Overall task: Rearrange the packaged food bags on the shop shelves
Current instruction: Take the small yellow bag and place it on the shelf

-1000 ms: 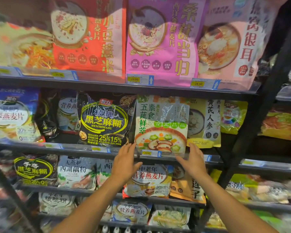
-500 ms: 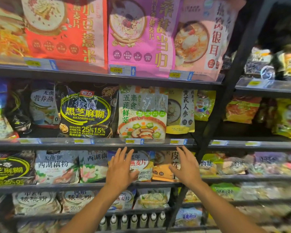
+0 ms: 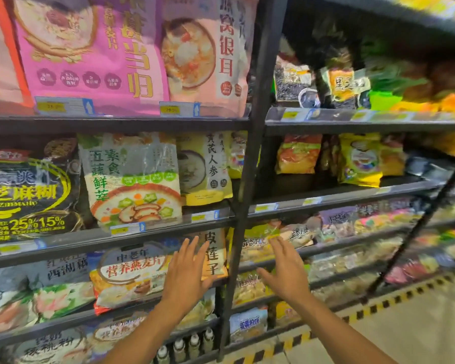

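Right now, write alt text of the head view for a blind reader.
Two open hands reach toward the shelves, holding nothing: the left hand in front of an orange bag, the right hand right of the black upright post. Packaged food bags line every level; the right bay is blurred.
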Motion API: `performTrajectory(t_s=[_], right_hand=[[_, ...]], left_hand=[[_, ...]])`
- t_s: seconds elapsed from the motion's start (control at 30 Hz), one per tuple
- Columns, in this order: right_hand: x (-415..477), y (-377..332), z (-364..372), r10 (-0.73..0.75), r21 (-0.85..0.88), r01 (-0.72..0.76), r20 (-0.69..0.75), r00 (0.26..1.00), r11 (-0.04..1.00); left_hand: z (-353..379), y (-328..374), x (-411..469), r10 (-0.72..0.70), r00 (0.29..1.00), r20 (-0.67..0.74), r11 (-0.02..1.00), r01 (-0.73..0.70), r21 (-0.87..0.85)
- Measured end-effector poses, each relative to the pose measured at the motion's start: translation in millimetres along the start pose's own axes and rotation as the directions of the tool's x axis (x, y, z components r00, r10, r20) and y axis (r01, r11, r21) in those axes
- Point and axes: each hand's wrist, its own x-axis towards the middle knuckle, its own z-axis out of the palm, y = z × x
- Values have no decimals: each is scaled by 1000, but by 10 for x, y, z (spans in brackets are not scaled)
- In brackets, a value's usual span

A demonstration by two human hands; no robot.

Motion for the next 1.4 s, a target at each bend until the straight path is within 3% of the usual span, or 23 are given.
performTrajectory(t_s=[0.2,0.43,0.7,1.03,1.3,1.4], right_hand=[[-17,1121,-514,108,29,-106,-46,993,994],[95,2414,-1182,120,32,-117,-133,984,993],[449,3495,-1669,191,24,-190,-210,959,982],[1513,4451,-1874,226,28,-227,-260,939,974],[2582,5061,-2041,251,71,-240,-266,931,968],[2912,5219,-2062,260,108,-240,-259,930,965]], left_hand=[[316,1156,507,128,992,5,990,-127,-60],[609,2495,1126,231,973,-13,964,-230,-134],[796,3683,1875,266,964,4,938,-257,-233],[1230,4419,3318,297,955,24,919,-279,-277],[1526,4805,4552,275,958,77,903,-230,-363],[1617,4884,4883,230,961,157,908,-154,-389]])
